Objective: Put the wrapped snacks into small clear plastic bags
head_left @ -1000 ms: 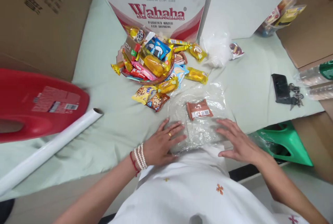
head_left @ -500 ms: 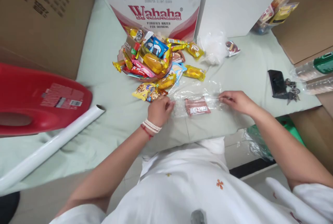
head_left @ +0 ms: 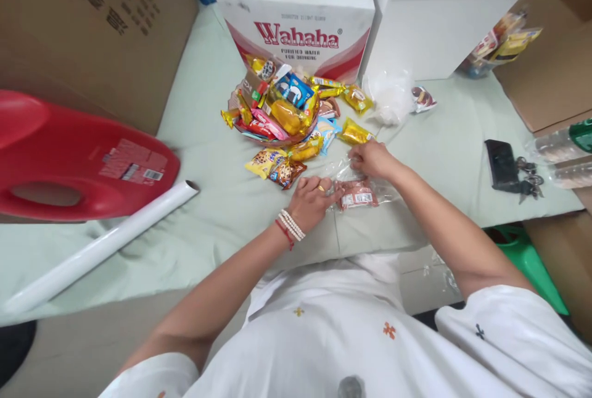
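Observation:
A small reddish-brown snack packet (head_left: 357,193) with a white label lies inside or under a clear plastic bag (head_left: 391,192) near the table's front edge. My left hand (head_left: 311,202) rests at the packet's left end, index finger stretched onto the plastic, the other fingers loosely bent. At the bag's far side, my right hand (head_left: 371,159) has its fingers closed on the clear film; the fingertips are partly hidden. Just beyond that hand sits a yellow-wrapped snack (head_left: 355,132). A yellow and brown cookie packet (head_left: 287,173) lies beyond my left hand.
A bowl (head_left: 234,100) heaped with wrapped snacks stands before a Wahaha carton (head_left: 296,31). Crumpled white plastic (head_left: 391,99) lies to its right. A red jug (head_left: 83,160) and white roll (head_left: 111,240) occupy the left; a black phone-like object (head_left: 501,160) and keys (head_left: 530,176) lie right.
My right hand has moved from the bag's right end to its far side. My left hand has shifted onto the packet's left end with the index finger extended. The view has shifted slightly.

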The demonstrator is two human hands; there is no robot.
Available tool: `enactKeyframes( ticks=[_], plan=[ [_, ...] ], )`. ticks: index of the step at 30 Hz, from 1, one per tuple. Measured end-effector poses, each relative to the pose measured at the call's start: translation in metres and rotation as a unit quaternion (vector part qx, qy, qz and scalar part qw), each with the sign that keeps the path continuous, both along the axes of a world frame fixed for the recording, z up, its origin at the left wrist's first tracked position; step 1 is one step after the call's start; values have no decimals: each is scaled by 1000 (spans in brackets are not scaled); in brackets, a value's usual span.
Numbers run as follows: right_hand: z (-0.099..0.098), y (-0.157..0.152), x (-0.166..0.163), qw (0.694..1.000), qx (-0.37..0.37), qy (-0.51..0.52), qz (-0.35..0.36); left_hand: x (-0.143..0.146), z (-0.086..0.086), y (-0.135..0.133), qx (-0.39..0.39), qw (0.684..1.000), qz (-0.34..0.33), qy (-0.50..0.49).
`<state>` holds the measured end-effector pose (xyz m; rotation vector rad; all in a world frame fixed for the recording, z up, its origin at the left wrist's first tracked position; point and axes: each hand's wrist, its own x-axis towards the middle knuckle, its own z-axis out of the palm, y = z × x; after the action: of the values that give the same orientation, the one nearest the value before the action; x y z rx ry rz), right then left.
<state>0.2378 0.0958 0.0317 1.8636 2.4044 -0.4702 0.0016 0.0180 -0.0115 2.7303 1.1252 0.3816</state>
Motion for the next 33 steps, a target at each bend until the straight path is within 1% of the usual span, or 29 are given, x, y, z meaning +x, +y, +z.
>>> enactKeyframes(
  ticks=[1, 2, 4, 6, 8, 10, 12, 14, 15, 17, 19, 21, 22, 24, 25, 27, 29, 30, 31, 33],
  plan=[
    [5, 0, 2, 1000, -10, 7, 13, 1, 0, 0, -7, 1000, 2, 7],
    [11, -2, 4, 999, -4, 17, 37, 2, 0, 1, -12, 1000, 7, 11],
    [25, -14, 6, 994, 38, 30, 94, 4, -1, 1, -22, 1000, 16, 9],
    [36, -37, 5, 988, 55, 19, 144, 5, -2, 0, -33, 999, 21, -2],
    [40, -64, 1, 983, 27, -7, 180, 3, -3, 1, -42, 999, 25, -21],
    [36, -88, -3, 977, -2, -25, 210, -3, -5, 4, -50, 996, 39, -59],
    [28, -106, -4, 974, -5, -27, 223, -10, -5, 7, -60, 986, 85, -131],
    [21, -116, -4, 976, 1, -19, 216, -16, -3, 12, -84, 961, 134, -227],
    [18, -118, -4, 977, 5, -12, 212, -16, -1, 14, -104, 946, 148, -271],
    [14, -121, -5, 979, 19, 4, 203, -11, 4, 16, -146, 923, 165, -317],
    [11, -122, -6, 979, 37, 19, 197, 1, 9, 16, -162, 924, 198, -286],
    [9, -124, -6, 979, 47, 33, 193, 12, 13, 14, -147, 939, 241, -198],
    [7, -125, -4, 979, 48, 41, 193, 15, 14, 12, -140, 947, 248, -150],
    [4, -127, 0, 978, 46, 62, 193, 14, 17, 8, -144, 958, 231, -86],
    [3, -128, 3, 977, 44, 75, 193, 10, 19, 5, -155, 962, 212, -78],
    [1, -131, 7, 976, 43, 102, 190, -2, 24, 0, -188, 958, 187, -108],
    [0, -132, 8, 975, 42, 120, 185, -13, 31, -4, -246, 935, 190, -171],
    [0, -132, 8, 975, 40, 125, 180, -16, 34, -6, -287, 914, 201, -205],
    [0, -132, 6, 975, 37, 129, 176, -17, 38, -7, -335, 886, 214, -240],
    [0, -132, 3, 975, 29, 137, 170, -11, 44, -9, -430, 817, 227, -309]
  ],
)
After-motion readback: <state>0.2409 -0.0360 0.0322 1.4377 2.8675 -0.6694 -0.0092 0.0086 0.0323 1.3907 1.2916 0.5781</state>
